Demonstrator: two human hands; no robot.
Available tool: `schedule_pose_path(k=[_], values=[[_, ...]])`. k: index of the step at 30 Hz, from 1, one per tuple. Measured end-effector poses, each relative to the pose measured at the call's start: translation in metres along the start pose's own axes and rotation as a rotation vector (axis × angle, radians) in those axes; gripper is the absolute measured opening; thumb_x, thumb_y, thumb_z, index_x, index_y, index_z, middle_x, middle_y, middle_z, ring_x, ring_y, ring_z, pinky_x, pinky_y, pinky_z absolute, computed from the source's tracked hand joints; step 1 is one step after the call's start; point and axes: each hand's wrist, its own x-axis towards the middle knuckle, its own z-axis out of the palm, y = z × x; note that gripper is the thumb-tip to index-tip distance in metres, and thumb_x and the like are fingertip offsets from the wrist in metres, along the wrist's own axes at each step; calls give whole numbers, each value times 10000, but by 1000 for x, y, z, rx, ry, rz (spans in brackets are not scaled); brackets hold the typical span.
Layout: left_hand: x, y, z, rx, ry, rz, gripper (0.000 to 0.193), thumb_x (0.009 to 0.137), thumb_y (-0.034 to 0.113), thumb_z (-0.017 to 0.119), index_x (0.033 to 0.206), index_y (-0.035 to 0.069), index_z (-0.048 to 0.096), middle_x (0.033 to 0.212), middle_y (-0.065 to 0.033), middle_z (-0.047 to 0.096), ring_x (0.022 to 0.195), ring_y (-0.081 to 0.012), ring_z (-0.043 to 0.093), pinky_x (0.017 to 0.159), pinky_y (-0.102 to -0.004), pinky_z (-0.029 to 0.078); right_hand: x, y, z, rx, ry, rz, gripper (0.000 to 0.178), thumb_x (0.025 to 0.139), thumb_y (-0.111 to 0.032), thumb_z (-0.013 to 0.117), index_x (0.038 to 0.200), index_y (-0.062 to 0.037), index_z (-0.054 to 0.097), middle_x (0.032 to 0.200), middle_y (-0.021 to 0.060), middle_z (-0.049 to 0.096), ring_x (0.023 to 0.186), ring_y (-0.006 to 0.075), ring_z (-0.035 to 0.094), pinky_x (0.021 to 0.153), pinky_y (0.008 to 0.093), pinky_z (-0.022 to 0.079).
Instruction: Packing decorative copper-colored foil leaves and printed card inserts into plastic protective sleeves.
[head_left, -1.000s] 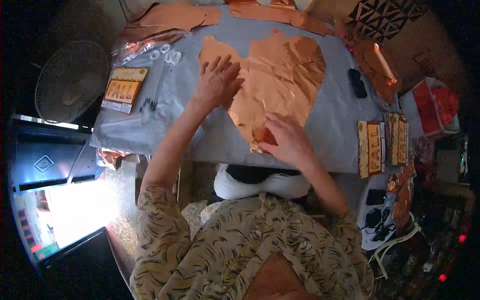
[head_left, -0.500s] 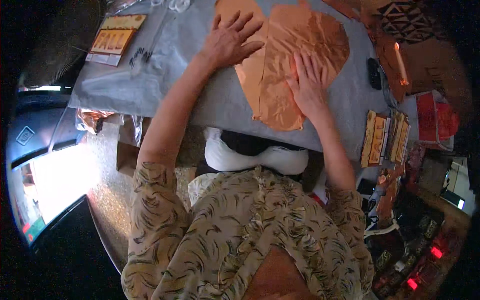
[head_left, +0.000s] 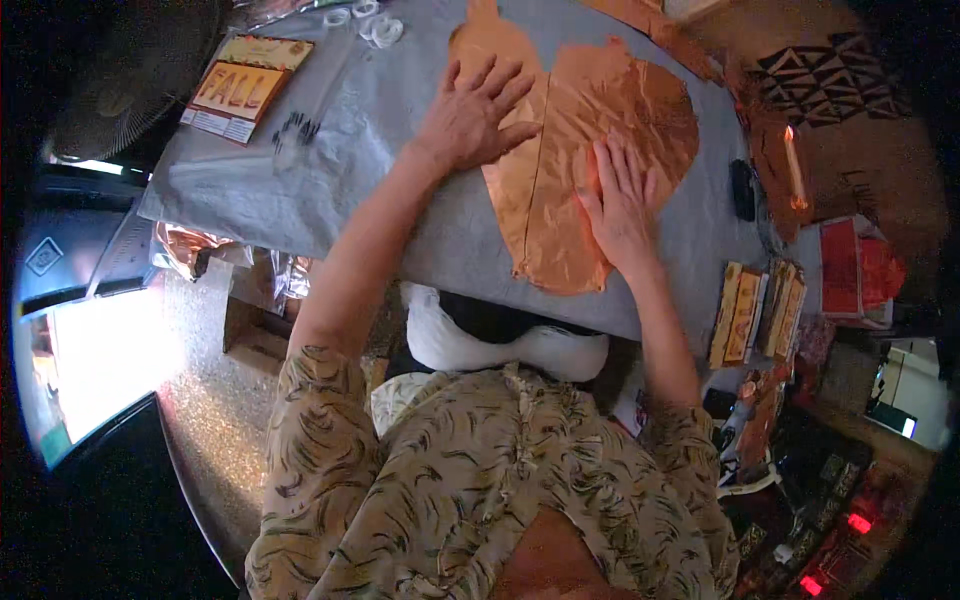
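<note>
A flat, uninflated copper-orange foil balloon (head_left: 570, 190) lies on the grey-covered table (head_left: 400, 240), creased, with a long seam or fold line down it. My left hand (head_left: 472, 118) rests over its left part, fingers spread, partly over the table cover. Lower on the right part, my right hand (head_left: 622, 205) lies flat with fingers stretched out, pressing on the foil. Neither hand grips anything. What lies under the palms is hidden.
At the left stands a printed orange package (head_left: 240, 88), with small dark pieces (head_left: 296, 130) beside it. White ribbon rolls (head_left: 380, 30) sit at the far edge. To the right are a black object (head_left: 742, 190), more packages (head_left: 740, 310) and a red-and-white box (head_left: 855, 270).
The view has shifted, so the table and balloon sit slightly lower in the picture. Both hands stay on the foil with little visible movement against it.
</note>
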Motion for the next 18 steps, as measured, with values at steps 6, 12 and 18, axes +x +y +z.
schedule_pose_path(k=[6,12,18], values=[[2,-3,2,-16,15,10,708,929,657,429,1452,180,457,1532,-63,396,1440,-316,305,1162,-585,181,3,-6,1,56,3,0,662,993,-407,474,1548,-123,251,1598,110,263,1486,294,198,1183,562,73],[5,-7,3,57,25,28,696,927,651,444,1443,184,471,1531,-58,399,1438,-315,310,1155,-590,188,5,-2,9,47,77,-30,702,949,-402,545,1527,-103,283,1560,148,322,1440,367,272,1153,623,117],[6,2,-13,-106,69,93,625,954,508,534,1405,79,482,1475,-176,428,1378,-400,356,1113,-557,206,2,1,13,40,84,-8,720,941,-433,555,1523,-102,291,1557,146,328,1437,361,278,1150,623,118]])
